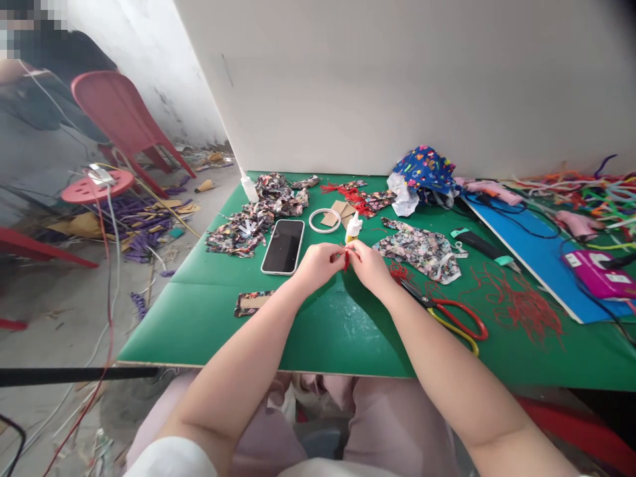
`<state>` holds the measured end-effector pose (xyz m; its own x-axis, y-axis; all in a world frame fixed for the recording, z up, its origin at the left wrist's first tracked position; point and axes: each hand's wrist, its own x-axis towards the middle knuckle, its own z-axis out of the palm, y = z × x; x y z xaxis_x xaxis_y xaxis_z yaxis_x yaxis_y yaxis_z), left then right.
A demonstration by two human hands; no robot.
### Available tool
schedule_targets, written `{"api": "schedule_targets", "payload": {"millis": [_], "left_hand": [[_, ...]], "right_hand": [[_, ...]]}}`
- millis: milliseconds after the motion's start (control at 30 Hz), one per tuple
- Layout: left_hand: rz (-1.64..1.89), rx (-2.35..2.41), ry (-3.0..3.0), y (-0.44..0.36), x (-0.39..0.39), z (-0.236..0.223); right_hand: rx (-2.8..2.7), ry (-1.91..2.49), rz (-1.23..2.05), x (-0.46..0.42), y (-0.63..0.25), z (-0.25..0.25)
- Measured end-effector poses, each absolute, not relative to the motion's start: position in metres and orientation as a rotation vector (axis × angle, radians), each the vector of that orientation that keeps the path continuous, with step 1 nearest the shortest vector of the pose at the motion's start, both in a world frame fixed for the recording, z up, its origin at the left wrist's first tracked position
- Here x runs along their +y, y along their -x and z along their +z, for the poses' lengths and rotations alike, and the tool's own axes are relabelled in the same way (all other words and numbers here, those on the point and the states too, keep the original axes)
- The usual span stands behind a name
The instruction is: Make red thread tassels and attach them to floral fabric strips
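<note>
My left hand [322,262] and my right hand [366,262] meet over the green table, fingers pinched together. Between them is a small bundle of red thread [346,260], partly covered by the fingers. Just behind the hands stands a small glue bottle [353,228] with a white top. A white ring [324,221] and brown cardboard pieces [342,211] lie beyond my left hand. The smartphone [283,246] rests to its left, and a fabric-edged card strip [253,303] lies nearer me. Right of my right hand are floral fabric [422,248] and scissors [447,315] with red and yellow handles.
Floral fabric scraps [258,212] and a white bottle [249,189] fill the table's back left. Loose red threads [527,305], a cutter knife [484,246], a blue board [527,258] and pink glue guns [497,192] lie right. A person [54,73] sits near a red chair [124,109].
</note>
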<state>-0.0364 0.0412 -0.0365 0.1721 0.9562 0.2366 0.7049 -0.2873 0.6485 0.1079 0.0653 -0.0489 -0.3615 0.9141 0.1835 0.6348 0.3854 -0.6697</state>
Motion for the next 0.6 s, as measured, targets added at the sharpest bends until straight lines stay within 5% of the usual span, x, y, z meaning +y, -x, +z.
{"api": "schedule_targets", "payload": {"millis": [600], "left_hand": [[0.964, 1.482, -1.93, 0.0383, 0.0433, -0.0359]], "right_hand": [[-1.894, 1.268, 0.867, 0.0718, -0.1107, -0.0493]]}}
